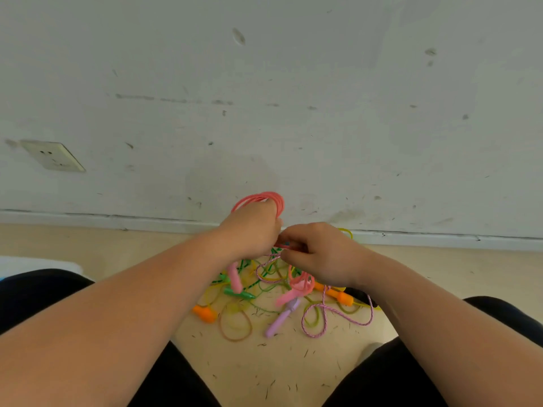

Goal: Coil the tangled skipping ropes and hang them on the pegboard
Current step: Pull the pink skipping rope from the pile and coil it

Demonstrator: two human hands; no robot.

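Note:
My left hand (252, 230) grips a coil of pink skipping rope (264, 198) whose loops stand above the knuckles; a pink handle (236, 279) hangs below that hand. My right hand (320, 254) pinches the pink strand next to the left hand's fingers. Under both hands a tangled pile of ropes (264, 280) lies on the floor: green and yellow cords, a braided pink-white cord (323, 315), orange handles (204, 313), a green handle (239, 294) and a lilac handle (280, 318). No pegboard is in view.
A scuffed white wall (293, 98) with a socket (53, 155) rises right behind the pile. My legs in black (44, 295) flank the pale floor (264, 371), which is strewn with short dark bits. A white object (35, 264) lies at the left edge.

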